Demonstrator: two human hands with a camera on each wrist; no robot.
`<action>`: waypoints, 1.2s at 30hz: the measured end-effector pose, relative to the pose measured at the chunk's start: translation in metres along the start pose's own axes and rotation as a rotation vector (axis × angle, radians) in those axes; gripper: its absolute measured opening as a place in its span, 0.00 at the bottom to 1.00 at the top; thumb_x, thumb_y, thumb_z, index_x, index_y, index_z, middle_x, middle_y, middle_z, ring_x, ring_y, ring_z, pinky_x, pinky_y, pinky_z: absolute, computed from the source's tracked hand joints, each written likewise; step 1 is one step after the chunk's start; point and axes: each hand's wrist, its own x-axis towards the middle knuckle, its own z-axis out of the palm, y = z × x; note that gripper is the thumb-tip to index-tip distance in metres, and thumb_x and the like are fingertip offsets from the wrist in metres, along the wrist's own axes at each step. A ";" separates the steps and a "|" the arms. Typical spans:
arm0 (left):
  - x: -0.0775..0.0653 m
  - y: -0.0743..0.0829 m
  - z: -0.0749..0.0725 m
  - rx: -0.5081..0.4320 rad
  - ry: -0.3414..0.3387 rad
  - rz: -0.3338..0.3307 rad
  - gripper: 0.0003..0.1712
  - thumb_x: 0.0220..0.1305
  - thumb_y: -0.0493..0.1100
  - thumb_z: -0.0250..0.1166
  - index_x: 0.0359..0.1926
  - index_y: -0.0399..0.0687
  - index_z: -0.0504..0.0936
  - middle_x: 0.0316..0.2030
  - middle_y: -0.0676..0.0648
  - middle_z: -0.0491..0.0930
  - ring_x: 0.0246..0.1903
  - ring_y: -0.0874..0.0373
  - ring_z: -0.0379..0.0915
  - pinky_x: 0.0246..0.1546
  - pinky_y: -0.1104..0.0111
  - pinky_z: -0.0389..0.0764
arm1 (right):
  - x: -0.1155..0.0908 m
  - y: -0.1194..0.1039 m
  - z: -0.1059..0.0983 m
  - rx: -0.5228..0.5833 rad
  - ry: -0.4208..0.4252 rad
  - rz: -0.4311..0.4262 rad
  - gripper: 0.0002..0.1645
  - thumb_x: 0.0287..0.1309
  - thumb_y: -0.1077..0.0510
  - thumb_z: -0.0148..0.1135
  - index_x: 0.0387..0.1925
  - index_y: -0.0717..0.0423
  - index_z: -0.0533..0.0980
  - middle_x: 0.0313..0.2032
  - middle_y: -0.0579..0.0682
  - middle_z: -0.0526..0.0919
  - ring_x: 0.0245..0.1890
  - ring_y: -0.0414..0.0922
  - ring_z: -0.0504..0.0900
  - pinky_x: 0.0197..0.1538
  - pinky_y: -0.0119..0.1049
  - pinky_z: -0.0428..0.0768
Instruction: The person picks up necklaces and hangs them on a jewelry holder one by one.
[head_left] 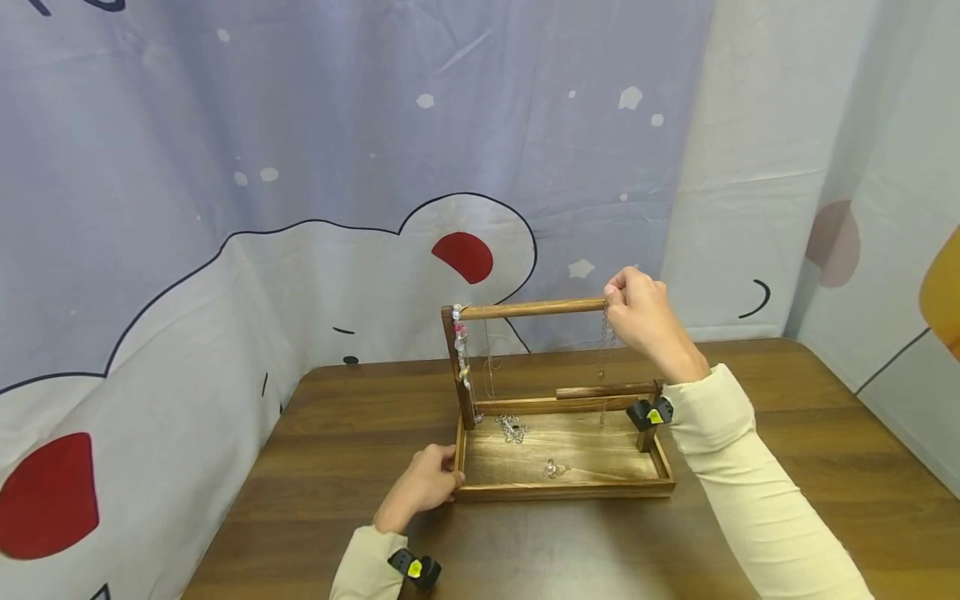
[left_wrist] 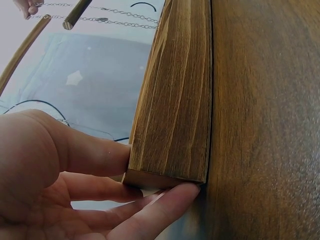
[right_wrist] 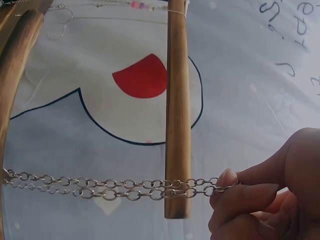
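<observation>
A wooden jewelry stand has a tray base (head_left: 562, 492), a tall upper bar (head_left: 532, 309) and a shorter lower bar (head_left: 603, 391). My right hand (head_left: 643, 312) pinches a silver chain necklace (right_wrist: 132, 195) between thumb and index finger, at the upper bar's free right end. Two strands hang down from the pinch; in the right wrist view they cross the bar close to its tip. At the tray's front left corner, my left hand (head_left: 427, 482) grips the wood with thumb and fingers. The tray's edge (left_wrist: 175, 100) fills the middle of the left wrist view.
A beaded necklace (head_left: 461, 337) and a thin chain (head_left: 487, 358) hang at the upper bar's left end, by the upright post. Inside the tray lie a heaped silver chain (head_left: 512, 429) and a small ornament (head_left: 553, 469). A printed curtain (head_left: 375, 125) hangs behind the wooden table (head_left: 337, 433).
</observation>
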 end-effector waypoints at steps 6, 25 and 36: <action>-0.002 0.001 0.000 -0.005 0.002 -0.001 0.26 0.53 0.29 0.58 0.55 0.23 0.69 0.28 0.42 0.75 0.22 0.55 0.74 0.18 0.71 0.78 | 0.000 0.004 -0.006 0.007 -0.003 0.033 0.13 0.64 0.59 0.42 0.38 0.64 0.71 0.28 0.57 0.75 0.26 0.49 0.72 0.27 0.38 0.71; -0.003 0.002 -0.001 -0.005 0.005 0.010 0.25 0.53 0.28 0.58 0.54 0.23 0.70 0.27 0.43 0.75 0.21 0.56 0.73 0.18 0.71 0.78 | 0.006 0.021 -0.010 -0.023 0.025 0.112 0.15 0.63 0.59 0.39 0.38 0.65 0.70 0.36 0.60 0.75 0.35 0.54 0.72 0.34 0.43 0.71; -0.002 0.000 0.000 0.009 0.007 0.012 0.23 0.53 0.28 0.58 0.52 0.24 0.71 0.27 0.43 0.74 0.20 0.58 0.72 0.18 0.71 0.78 | 0.019 0.017 -0.007 -0.053 0.027 0.087 0.14 0.62 0.59 0.38 0.35 0.64 0.69 0.34 0.58 0.75 0.31 0.52 0.72 0.30 0.39 0.70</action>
